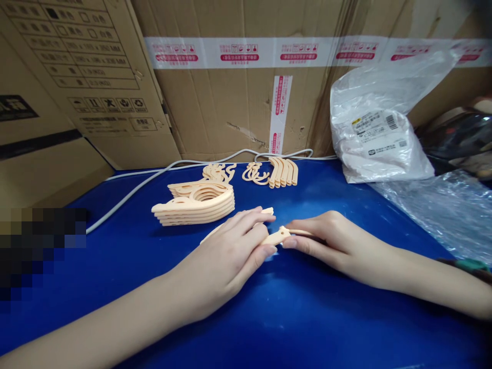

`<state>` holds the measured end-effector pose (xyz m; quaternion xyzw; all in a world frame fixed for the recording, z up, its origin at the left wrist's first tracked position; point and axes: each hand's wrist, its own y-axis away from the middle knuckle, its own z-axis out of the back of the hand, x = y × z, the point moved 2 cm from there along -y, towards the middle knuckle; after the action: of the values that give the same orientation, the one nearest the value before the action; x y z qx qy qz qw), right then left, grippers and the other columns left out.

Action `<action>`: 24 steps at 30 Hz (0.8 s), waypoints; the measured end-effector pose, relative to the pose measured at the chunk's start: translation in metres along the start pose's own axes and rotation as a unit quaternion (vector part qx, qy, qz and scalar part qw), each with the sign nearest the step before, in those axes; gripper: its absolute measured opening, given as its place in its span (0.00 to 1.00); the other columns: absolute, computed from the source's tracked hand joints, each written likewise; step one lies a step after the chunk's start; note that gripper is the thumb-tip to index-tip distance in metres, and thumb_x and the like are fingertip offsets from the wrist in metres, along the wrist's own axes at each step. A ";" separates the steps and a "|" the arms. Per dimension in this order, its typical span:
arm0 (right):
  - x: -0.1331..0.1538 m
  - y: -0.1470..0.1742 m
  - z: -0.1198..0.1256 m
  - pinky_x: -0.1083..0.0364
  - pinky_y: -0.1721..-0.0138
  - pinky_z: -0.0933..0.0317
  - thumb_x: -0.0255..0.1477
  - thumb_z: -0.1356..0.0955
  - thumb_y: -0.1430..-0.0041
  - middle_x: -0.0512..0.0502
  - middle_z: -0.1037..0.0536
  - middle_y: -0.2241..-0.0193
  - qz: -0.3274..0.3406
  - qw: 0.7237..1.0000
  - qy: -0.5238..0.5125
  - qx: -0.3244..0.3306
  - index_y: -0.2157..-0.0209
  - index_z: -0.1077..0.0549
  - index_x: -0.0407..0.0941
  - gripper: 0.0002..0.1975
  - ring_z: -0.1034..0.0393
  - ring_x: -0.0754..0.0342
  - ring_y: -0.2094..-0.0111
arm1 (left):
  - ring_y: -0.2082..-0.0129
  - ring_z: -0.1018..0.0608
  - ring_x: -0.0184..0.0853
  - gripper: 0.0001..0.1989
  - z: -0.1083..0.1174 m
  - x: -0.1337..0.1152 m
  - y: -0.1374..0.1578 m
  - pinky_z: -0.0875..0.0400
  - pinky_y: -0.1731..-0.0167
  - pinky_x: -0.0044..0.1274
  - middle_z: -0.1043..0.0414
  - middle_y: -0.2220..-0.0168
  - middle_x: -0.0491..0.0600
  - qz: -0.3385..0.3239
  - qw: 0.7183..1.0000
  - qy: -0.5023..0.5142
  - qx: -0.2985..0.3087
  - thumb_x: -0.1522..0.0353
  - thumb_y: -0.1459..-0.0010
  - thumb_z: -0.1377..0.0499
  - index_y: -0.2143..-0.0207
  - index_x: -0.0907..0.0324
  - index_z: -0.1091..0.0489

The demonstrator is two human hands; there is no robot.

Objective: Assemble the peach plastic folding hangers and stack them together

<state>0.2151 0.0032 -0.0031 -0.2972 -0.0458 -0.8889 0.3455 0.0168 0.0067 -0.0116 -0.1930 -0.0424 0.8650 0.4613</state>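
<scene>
My left hand (230, 246) is closed over a cream plastic hanger part (277, 237), whose end with a small hole sticks out past the thumb. Another bit of cream plastic shows beyond the fingertips, mostly covered by the hand. My right hand (330, 241) pinches a thin cream plastic piece (302, 232) between thumb and fingers. That piece meets the holed end; whether the two are joined I cannot tell. Behind my left hand lies a stack of cream hanger bodies (196, 218).
Loose cream hooks (255, 173) and a row of curved hanger arms (283, 171) lie at the back of the blue table (246, 318). A white cable (142, 184) runs behind them. Cardboard boxes (230, 102) form the back; a plastic bag (376, 138) stands right.
</scene>
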 end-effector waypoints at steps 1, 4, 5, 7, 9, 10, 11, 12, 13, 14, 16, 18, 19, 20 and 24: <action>0.000 0.000 0.000 0.59 0.69 0.45 0.38 0.41 0.31 0.50 0.22 0.69 0.004 1.000 0.006 0.000 0.64 0.27 0.44 0.17 0.31 0.58 0.71 | 0.36 0.43 0.30 0.16 0.000 0.000 0.000 0.50 0.35 0.27 0.37 0.41 0.50 -0.001 1.000 0.001 0.000 0.65 0.29 0.58 0.52 0.59 0.33; -0.001 0.000 0.001 0.59 0.66 0.42 0.37 0.41 0.31 0.47 0.21 0.63 0.024 0.999 0.023 0.000 0.59 0.26 0.44 0.16 0.28 0.57 0.67 | 0.36 0.42 0.32 0.16 0.000 0.001 0.000 0.48 0.36 0.29 0.36 0.41 0.50 -0.001 1.000 0.004 0.000 0.65 0.30 0.58 0.52 0.59 0.33; -0.001 0.000 0.001 0.59 0.66 0.42 0.36 0.41 0.31 0.47 0.21 0.63 0.030 0.999 0.030 0.000 0.59 0.26 0.44 0.16 0.28 0.56 0.66 | 0.36 0.42 0.33 0.16 -0.001 0.001 0.000 0.48 0.36 0.30 0.36 0.41 0.50 -0.002 1.000 0.004 0.001 0.65 0.30 0.58 0.52 0.59 0.33; -0.001 0.000 0.001 0.59 0.67 0.41 0.35 0.42 0.31 0.47 0.21 0.65 0.038 0.998 0.050 -0.005 0.59 0.26 0.43 0.16 0.28 0.56 0.68 | 0.36 0.42 0.35 0.16 0.000 0.002 0.000 0.46 0.36 0.32 0.36 0.41 0.50 0.000 1.000 0.007 0.004 0.65 0.30 0.57 0.52 0.58 0.33; -0.001 0.001 0.002 0.59 0.69 0.40 0.34 0.42 0.31 0.46 0.21 0.67 0.046 0.996 0.075 -0.014 0.60 0.26 0.42 0.17 0.28 0.57 0.70 | 0.36 0.42 0.36 0.16 0.000 0.002 0.000 0.46 0.36 0.33 0.36 0.41 0.50 0.002 1.000 0.010 0.008 0.65 0.30 0.57 0.52 0.58 0.33; 0.000 0.002 0.001 0.59 0.69 0.40 0.34 0.42 0.31 0.45 0.21 0.67 0.051 0.995 0.087 -0.018 0.60 0.26 0.41 0.17 0.28 0.57 0.70 | 0.36 0.42 0.37 0.16 0.000 0.002 0.000 0.46 0.37 0.34 0.36 0.41 0.50 0.003 1.000 0.011 0.010 0.65 0.30 0.57 0.51 0.58 0.33; 0.000 0.002 0.001 0.60 0.70 0.40 0.34 0.42 0.31 0.45 0.21 0.67 0.056 0.993 0.099 -0.022 0.59 0.26 0.41 0.17 0.27 0.57 0.70 | 0.36 0.42 0.37 0.16 0.001 0.001 0.000 0.46 0.37 0.34 0.36 0.41 0.50 0.002 1.000 0.012 0.012 0.65 0.30 0.57 0.51 0.57 0.33; 0.000 0.003 0.001 0.60 0.70 0.40 0.33 0.42 0.31 0.45 0.21 0.66 0.060 0.992 0.110 -0.026 0.58 0.26 0.41 0.17 0.27 0.57 0.70 | 0.36 0.42 0.37 0.16 0.001 0.001 0.000 0.46 0.37 0.34 0.35 0.42 0.51 0.001 1.000 0.012 0.013 0.66 0.30 0.57 0.51 0.57 0.33; 0.000 0.003 0.001 0.60 0.70 0.39 0.33 0.42 0.31 0.44 0.21 0.66 0.062 0.990 0.122 -0.030 0.57 0.26 0.41 0.16 0.26 0.56 0.70 | 0.36 0.41 0.37 0.16 0.001 0.001 0.000 0.46 0.37 0.34 0.35 0.42 0.51 -0.001 1.000 0.013 0.013 0.66 0.30 0.57 0.51 0.57 0.33; 0.000 0.003 0.000 0.60 0.70 0.39 0.33 0.43 0.31 0.44 0.21 0.66 0.063 0.988 0.135 -0.033 0.57 0.26 0.42 0.16 0.26 0.56 0.70 | 0.36 0.41 0.37 0.16 0.001 0.001 0.000 0.46 0.37 0.35 0.34 0.42 0.51 -0.003 1.000 0.014 0.012 0.66 0.30 0.57 0.51 0.57 0.33; 0.000 0.004 -0.001 0.59 0.70 0.38 0.33 0.43 0.30 0.44 0.21 0.66 0.066 0.984 0.162 -0.039 0.57 0.27 0.42 0.16 0.25 0.55 0.69 | 0.36 0.41 0.38 0.15 0.001 0.001 0.001 0.46 0.37 0.35 0.34 0.42 0.50 -0.004 1.000 0.017 0.009 0.66 0.30 0.57 0.51 0.57 0.33; -0.001 0.004 -0.001 0.59 0.69 0.37 0.33 0.43 0.30 0.43 0.21 0.66 0.068 0.980 0.183 -0.043 0.56 0.27 0.42 0.17 0.24 0.54 0.68 | 0.36 0.42 0.38 0.15 0.000 0.002 0.001 0.46 0.37 0.35 0.35 0.41 0.51 0.000 1.000 0.016 0.011 0.66 0.30 0.57 0.51 0.57 0.33; -0.001 0.005 -0.002 0.59 0.69 0.37 0.33 0.43 0.30 0.43 0.21 0.66 0.070 0.978 0.191 -0.043 0.55 0.27 0.42 0.17 0.24 0.54 0.68 | 0.36 0.42 0.38 0.16 0.000 0.002 0.001 0.46 0.37 0.35 0.36 0.41 0.51 0.003 1.000 0.014 0.012 0.66 0.30 0.57 0.51 0.57 0.33; -0.001 0.005 -0.002 0.58 0.68 0.37 0.33 0.43 0.30 0.43 0.21 0.65 0.072 0.977 0.197 -0.044 0.55 0.27 0.42 0.17 0.24 0.53 0.67 | 0.35 0.43 0.37 0.16 0.000 0.002 0.001 0.46 0.36 0.35 0.36 0.41 0.51 0.004 1.000 0.012 0.014 0.65 0.30 0.57 0.51 0.57 0.33; -0.001 0.007 -0.002 0.57 0.70 0.37 0.33 0.44 0.30 0.42 0.21 0.67 0.084 0.970 0.223 -0.054 0.56 0.27 0.41 0.17 0.24 0.52 0.68 | 0.35 0.44 0.36 0.17 -0.001 0.003 0.001 0.48 0.36 0.34 0.38 0.40 0.51 0.005 1.000 0.005 0.021 0.65 0.30 0.58 0.51 0.58 0.33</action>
<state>0.2191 -0.0021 -0.0065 -0.1123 0.1057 -0.9019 0.4035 0.0148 0.0086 -0.0136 -0.1876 -0.0210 0.8669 0.4614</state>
